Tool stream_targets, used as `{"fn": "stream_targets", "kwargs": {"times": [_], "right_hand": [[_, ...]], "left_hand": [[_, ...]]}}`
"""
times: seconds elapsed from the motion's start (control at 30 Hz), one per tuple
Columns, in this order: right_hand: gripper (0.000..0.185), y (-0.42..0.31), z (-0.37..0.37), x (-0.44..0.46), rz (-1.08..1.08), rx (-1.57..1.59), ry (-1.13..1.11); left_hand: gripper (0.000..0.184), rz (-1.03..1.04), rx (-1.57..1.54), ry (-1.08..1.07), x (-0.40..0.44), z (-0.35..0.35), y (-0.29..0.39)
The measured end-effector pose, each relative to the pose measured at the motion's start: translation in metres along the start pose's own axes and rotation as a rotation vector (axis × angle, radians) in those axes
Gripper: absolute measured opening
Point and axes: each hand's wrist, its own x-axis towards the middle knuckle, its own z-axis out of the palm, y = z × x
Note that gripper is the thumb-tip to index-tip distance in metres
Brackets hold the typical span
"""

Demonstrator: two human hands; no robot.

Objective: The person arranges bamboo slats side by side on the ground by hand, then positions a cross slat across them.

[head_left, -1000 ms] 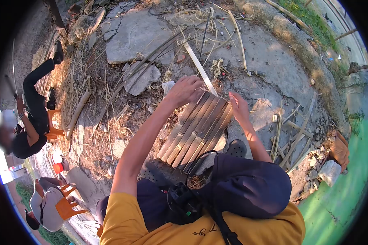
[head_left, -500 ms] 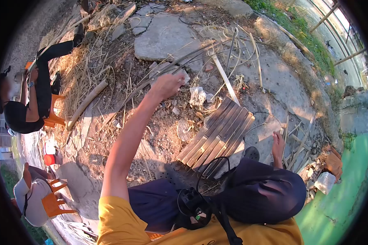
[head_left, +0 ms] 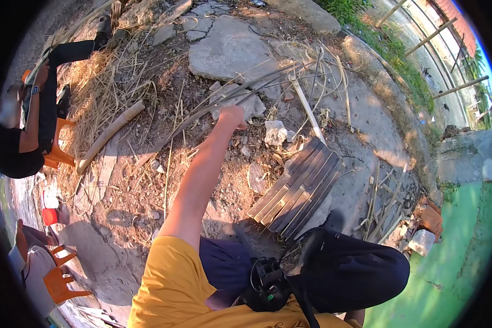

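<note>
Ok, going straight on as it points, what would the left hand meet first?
Probably the long dark strips across the broken concrete slab, though the left hand may pass above them.

At the ground's left edge, a person in dark clothes [head_left: 17,154] with a wristwatch [head_left: 35,89] sits on an orange chair [head_left: 62,143]. Dry straw [head_left: 95,82] lies beside them. Below, a partly visible person in a pale top [head_left: 38,276] is on another orange chair [head_left: 60,283]; a red-and-white container [head_left: 50,216] stands between the two people. A cracked concrete slab [head_left: 232,52] lies toward the far edge. Green grass [head_left: 404,68] and slanting posts [head_left: 433,36] line the far right corner. A whitish block [head_left: 422,242] and an orange-brown lump [head_left: 431,220] lie near the green wall [head_left: 437,284] at right.
</note>
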Motion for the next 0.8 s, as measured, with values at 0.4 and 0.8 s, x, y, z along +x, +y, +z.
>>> {"fn": "stream_targets", "kwargs": {"times": [0.4,0.8], "right_hand": [[0.022,0.003,0.032,0.046,-0.211,0.062,0.132],[0.026,0.082,0.007,0.052,0.147,0.14,0.46]], "left_hand": [[0.036,0.057,0.205,-0.359,-0.059,0.085,0.027],[0.033,0.381,0.152,-0.086,-0.065,0.068,0.14]]}}
